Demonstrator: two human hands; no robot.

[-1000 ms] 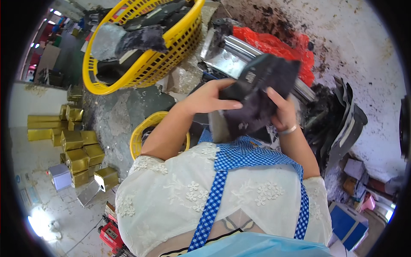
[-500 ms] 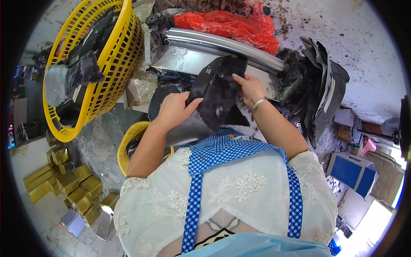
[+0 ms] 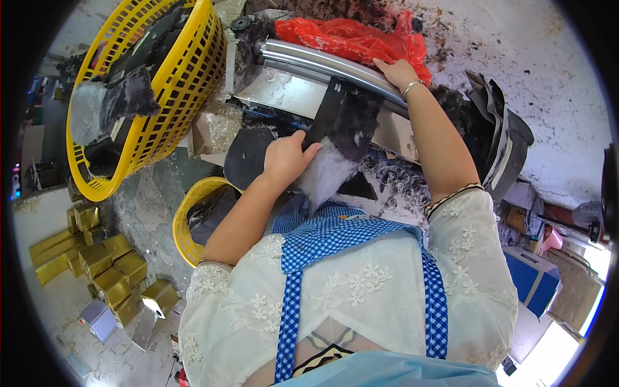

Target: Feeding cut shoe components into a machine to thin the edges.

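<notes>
My left hand (image 3: 287, 158) pinches the left edge of a dark fur-lined leather piece (image 3: 358, 122), whose lower part shows pale grey fluff. The piece slants up across a shiny metal plate (image 3: 284, 89), and its upper edge meets a long metal roller (image 3: 322, 63). My right hand (image 3: 398, 72), with a bangle at the wrist, reaches over the roller beside a crumpled red plastic bag (image 3: 348, 40). Its fingers are stretched out and hold nothing that I can see. Another dark flat piece (image 3: 248, 158) lies left of my left hand.
A large yellow basket (image 3: 193, 84) of dark pieces stands at the left, a smaller yellow basket (image 3: 184, 242) below it. Dark pieces (image 3: 509, 135) are stacked at the right. Gold boxes (image 3: 97, 261) sit lower left; a blue-and-white box (image 3: 532, 277) stands lower right. Fluff and scraps litter the machine.
My right hand has let go of the leather piece and moved up over the roller to the red bag. The piece has turned, its upper end now against the roller; my left hand still holds it.
</notes>
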